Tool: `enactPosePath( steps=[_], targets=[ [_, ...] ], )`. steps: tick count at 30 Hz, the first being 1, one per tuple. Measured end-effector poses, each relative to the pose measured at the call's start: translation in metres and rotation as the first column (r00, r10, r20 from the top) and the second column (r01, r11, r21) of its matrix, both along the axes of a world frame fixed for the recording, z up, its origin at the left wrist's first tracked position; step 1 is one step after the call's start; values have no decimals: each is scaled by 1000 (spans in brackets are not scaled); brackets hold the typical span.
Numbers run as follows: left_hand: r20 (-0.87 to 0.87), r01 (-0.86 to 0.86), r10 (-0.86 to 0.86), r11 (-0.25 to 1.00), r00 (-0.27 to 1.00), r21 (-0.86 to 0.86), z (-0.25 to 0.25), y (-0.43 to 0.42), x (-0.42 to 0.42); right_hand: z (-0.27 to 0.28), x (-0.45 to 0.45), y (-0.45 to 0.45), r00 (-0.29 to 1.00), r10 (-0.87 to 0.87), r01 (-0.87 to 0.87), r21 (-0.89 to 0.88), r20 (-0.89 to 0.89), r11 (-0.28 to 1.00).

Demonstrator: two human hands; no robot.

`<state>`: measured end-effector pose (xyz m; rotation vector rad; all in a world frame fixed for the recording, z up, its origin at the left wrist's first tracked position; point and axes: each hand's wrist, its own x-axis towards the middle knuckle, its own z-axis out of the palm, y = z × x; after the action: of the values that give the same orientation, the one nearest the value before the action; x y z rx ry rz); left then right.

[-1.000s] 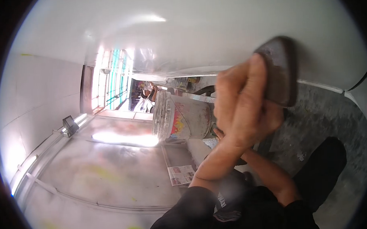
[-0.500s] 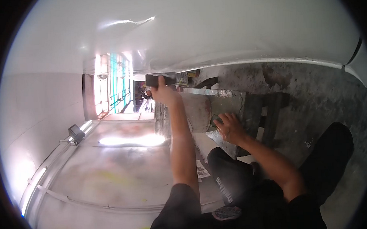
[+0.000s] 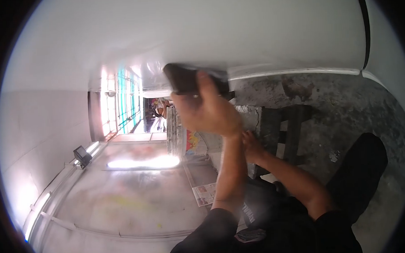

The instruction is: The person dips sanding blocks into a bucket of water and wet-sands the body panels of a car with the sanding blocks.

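My left hand [image 3: 207,109] is closed round a dark, flat-faced sanding block [image 3: 183,79], thumb lying across it. The block is at the white, glossy vehicle panel [image 3: 270,30]; blur hides whether they touch. Behind my left wrist, my right hand [image 3: 254,148] rests at a grey stand [image 3: 249,110]. Its fingers look curled, but their tips and whatever they hold are hidden by my left arm.
A dark-legged frame [image 3: 296,118] of the stand is on the stained concrete floor [image 3: 335,99]. Newspaper [image 3: 205,194] lies near the pale wall with its bright tube light [image 3: 143,162]. At the right, a dark gap [image 3: 365,27] divides the panel.
My left hand has moved right along the panel with the sanding block, which appears larger and tilted. My left arm now covers much of my right hand. The view has shifted slightly.
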<state>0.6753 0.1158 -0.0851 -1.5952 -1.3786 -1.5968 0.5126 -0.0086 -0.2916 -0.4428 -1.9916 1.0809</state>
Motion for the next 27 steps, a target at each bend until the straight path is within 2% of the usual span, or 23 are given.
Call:
enactPosePath(
  steps=[1, 2, 5, 9, 10, 11, 12, 13, 14, 15, 16, 17, 18, 20, 22, 24, 25, 26, 27],
  targets=[
    [-25, 31, -30, 999, 999, 11, -10, -1, 14, 2, 1, 1, 1000, -11, 11, 3, -13, 1000],
    [-119, 119, -114, 992, 986, 30, -23, 2, 19, 1, 3, 1, 1000, -18, 18, 15, -21, 1000],
    [-386, 371, -326, 927, 863, 46, -59, 18, 30, 5, 11, 4, 996, -59, 63, 57, -66, 996],
    [-410, 367, -439, 897, 799, -246, -54, -5, 32, -8, -10, -4, 955, -255, 269, 85, -151, 959],
    [-440, 333, -445, 890, 780, -310, -43, -9, 22, -3, -7, -4, 906, -129, 35, -232, -402, 972],
    [-439, 316, -430, 896, 789, -311, -38, -15, -1, 6, -3, -2, 760, -92, -273, -445, -643, 853],
    [-482, 214, -340, 930, 808, -297, -28, -26, -28, -2, -9, -1, 809, -86, -162, -361, -581, 918],
    [-504, 193, -293, 951, 812, -241, -18, -35, -61, -10, -16, -1, 850, -103, -44, -264, -517, 964],
    [-542, 80, -205, 966, 815, -246, 0, -51, -99, -19, -24, -1, 878, -138, 72, -158, -459, 985],
    [-466, 66, -154, 977, 871, -201, 12, -66, -138, -7, -9, 1, 915, -174, 160, -69, -364, 985],
    [-489, -11, -52, 992, 871, -126, 31, -81, -176, 1, 1, 4, 939, -221, 239, 35, -265, 970],
    [-398, -132, 72, 983, 914, -125, 54, -98, -203, 1, 0, 4, 939, -241, 265, 68, -245, 962],
    [-340, -152, 124, 987, 932, -55, 73, -108, -239, 4, 1, 4, 940, -239, 261, 60, -245, 963],
    [-290, -517, 451, 827, 844, -220, 109, -137, -297, 10, 7, 3, 942, -241, 258, 45, -235, 965],
    [-399, -556, 394, 672, 828, -490, 129, -153, -400, 10, 4, 3, 934, -263, 283, 54, -244, 957],
    [-394, -525, 355, 665, 848, -531, 119, -152, -500, 14, 2, 3, 915, -307, 340, 88, -263, 936],
    [-170, -387, 378, 626, 910, -677, 125, -144, -465, 14, 3, 1, 919, -316, 343, 83, -234, 936],
    [57, -209, 408, 579, 911, -788, 147, -145, -422, 15, 3, 1, 918, -327, 349, 67, -224, 935],
    [34, -199, 376, 562, 926, -803, 149, -143, -433, 16, 1, -1, 917, -337, 355, 51, -215, 933]
  ],
)
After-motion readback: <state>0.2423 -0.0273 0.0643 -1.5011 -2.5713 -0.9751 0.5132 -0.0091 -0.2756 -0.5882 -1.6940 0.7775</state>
